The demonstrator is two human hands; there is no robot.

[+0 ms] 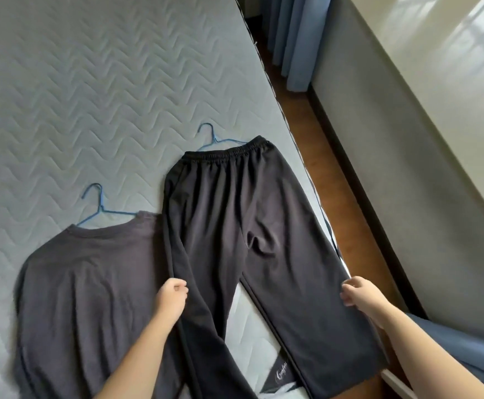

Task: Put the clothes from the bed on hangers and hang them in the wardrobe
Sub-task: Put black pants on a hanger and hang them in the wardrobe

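Early days by the look of it, nothing's on a hanger yet. The black pants point(243, 226) lie flat on the bed point(76, 96) close to its right edge, waistband away from the person, legs running down toward them. Left hand point(171, 298) pinches the outer edge of one leg. Right hand point(359, 295) pinches the outer edge of the other, right at the side of the mattress. Both have fingers curled on the cloth. Looks to me like they're squaring the pants up, or about to fold them leg on leg. One blue hanger point(214, 138) pokes out from under the waistband. A second hanger point(101, 204) sticks out by the collar of the dark tee point(91, 283), which lies just left of the pants and touches them. I'd guess next is bringing the legs together, then pulling that hanger free and draping the folded pants over its bar. Wardrobe isn't in view from here
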